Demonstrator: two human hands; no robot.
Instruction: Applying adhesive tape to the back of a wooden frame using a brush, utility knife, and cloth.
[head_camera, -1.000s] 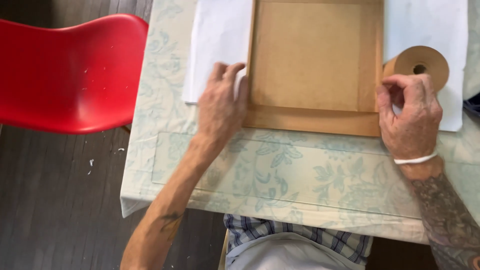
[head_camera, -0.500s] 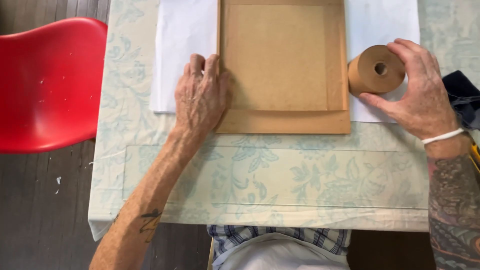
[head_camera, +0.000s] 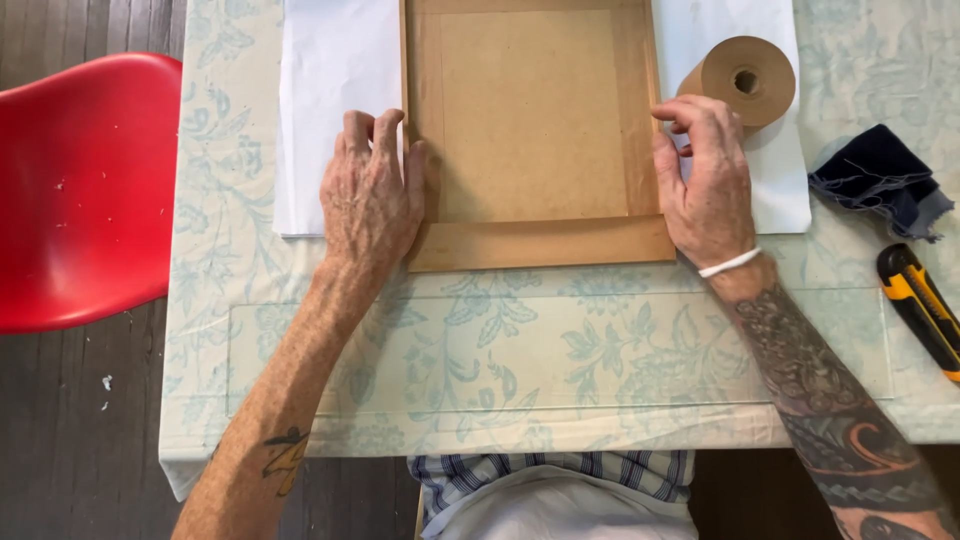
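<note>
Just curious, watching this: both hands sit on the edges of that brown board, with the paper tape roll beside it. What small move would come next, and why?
Probably the right hand shifts over to the tape roll. The roll lies just past its fingertips, while the left hand lies flat on the brown board, holding it on the white paper. That is a guess.

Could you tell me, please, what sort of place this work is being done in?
Probably a home table used for craft or picture framing, not a workshop. A pale floral tablecloth covers it, a red plastic chair stands beside it, and a brown paper tape roll and a yellow-and-black utility knife lie near the brown board frame back.
</note>
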